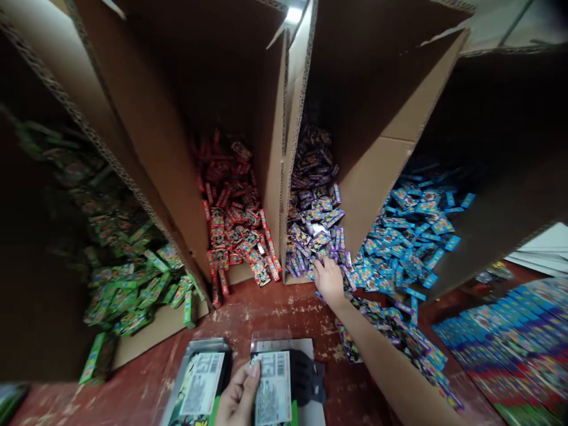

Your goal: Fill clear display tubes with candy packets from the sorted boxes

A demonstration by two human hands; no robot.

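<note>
My right hand (327, 278) reaches forward into the heap of small purple packets (313, 219) at the mouth of a cardboard box; its fingers curl down among them, and what they grip is hidden. My left hand (238, 395) is at the bottom edge, thumb pressed on a clear flat package (277, 384) with a white barcode label and a black insert. A second similar package (199, 381) lies just left of it.
Four tall cardboard boxes lie on their sides on a worn red surface (270, 310), each spilling small packets: green (128, 284), red (235, 231), purple, blue (408, 236). Rows of sorted coloured packets (510, 343) fill the right. White sheets (544, 248) lie behind them.
</note>
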